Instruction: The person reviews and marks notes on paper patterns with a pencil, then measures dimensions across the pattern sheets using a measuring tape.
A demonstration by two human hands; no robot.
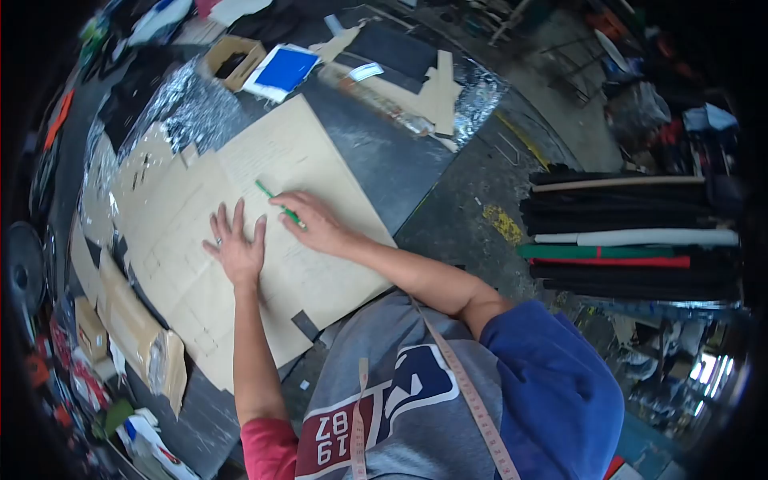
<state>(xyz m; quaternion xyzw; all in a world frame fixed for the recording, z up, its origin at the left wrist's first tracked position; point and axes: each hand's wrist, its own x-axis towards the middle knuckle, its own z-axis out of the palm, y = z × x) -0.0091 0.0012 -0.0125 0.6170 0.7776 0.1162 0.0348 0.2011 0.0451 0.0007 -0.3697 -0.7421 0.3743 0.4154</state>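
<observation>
Holding the green pen (266,190) in your right hand (310,224), fingers curled closed about it; which end writes, can't tell. Pen sits over the middle of the brown paper (330,164), long axis slanting from the paper's far-left side to its near-right. Your left hand (238,254): spread wide, palm down, grasping nothing, nearer the paper's left side. Beyond the paper's far edge: open cardboard box (250,53), something dark inside, unidentified.
</observation>
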